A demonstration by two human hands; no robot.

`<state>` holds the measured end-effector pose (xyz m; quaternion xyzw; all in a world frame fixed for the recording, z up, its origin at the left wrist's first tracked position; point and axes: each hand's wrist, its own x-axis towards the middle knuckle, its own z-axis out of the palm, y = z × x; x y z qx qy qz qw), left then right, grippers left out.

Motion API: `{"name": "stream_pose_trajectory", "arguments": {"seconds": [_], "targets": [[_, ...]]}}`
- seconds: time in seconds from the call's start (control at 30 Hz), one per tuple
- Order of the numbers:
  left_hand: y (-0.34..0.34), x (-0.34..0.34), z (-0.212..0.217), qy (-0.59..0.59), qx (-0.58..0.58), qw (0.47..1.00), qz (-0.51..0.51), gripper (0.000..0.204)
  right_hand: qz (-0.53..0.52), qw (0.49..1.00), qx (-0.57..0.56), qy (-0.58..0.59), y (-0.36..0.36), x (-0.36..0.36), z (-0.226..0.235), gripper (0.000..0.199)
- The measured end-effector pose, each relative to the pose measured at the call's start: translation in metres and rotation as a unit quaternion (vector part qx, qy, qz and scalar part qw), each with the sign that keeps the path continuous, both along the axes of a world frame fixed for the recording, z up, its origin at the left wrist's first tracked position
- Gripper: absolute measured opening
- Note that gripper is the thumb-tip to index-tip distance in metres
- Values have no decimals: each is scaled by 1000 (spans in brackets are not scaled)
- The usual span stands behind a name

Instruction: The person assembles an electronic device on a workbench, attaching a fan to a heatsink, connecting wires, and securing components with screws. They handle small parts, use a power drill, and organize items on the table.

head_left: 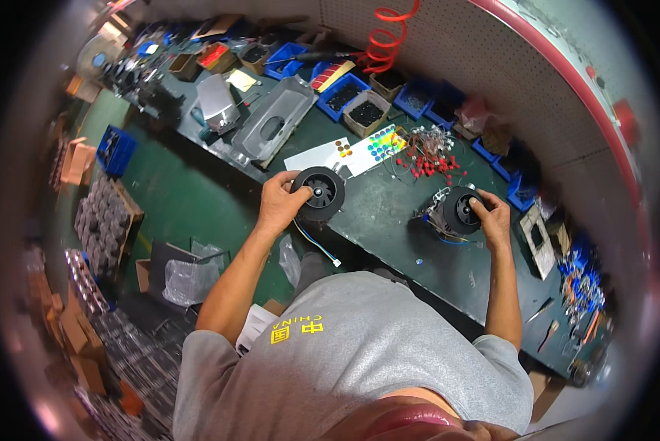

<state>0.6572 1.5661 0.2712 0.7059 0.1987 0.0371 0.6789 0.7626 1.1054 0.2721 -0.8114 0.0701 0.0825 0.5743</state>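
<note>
My left hand (277, 203) is closed round the rim of a black fan motor (319, 192), thumb on its top face. This motor is at the bench's near edge, and thin wires with a white plug (336, 262) dangle from it. Farther right, my right hand (494, 218) grips a second black fan motor (461, 212), with its fingers on the wheel's right side. Metal parts and wires show beneath and beside that one, over the green bench top (374, 213). Whether it rests on the bench is hard to make out.
Past the motors lie a sheet of shiny round stickers (386, 144) and a heap of wires with red caps (433, 156). Grey plastic housings (277, 121) lie at the back left. Blue bins (342, 95) line the wall. A red coiled hose (387, 40) hangs above; hand tools (547, 334) lie right.
</note>
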Motion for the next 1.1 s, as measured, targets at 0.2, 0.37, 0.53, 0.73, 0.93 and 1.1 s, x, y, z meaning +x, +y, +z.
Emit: {"name": "stream_pose_trajectory", "arguments": {"seconds": [0.2, 0.37, 0.53, 0.73, 0.93, 1.1], "targets": [[32, 48, -22, 0, -33, 994, -103, 40, -101, 993, -53, -31, 23, -12, -5, 44], [54, 77, -42, -1, 1, 987, -158, 46, -152, 977, -126, -75, 8, -18, -28, 50], [66, 89, -44, -8, 29, 981, -193, 48, -205, 967, -128, -82, -24, -33, -52, 47], [74, 94, -29, 36, -41, 969, -240, 42, -175, 961, -199, -74, 3, -26, -27, 47], [81, 101, -26, 53, -16, 966, -252, 42, -269, 828, -427, -244, 36, -39, -4, 37], [79, 103, -26, 94, -28, 967, -236, 43, -308, 898, -106, -295, 143, -76, -19, 17]]}}
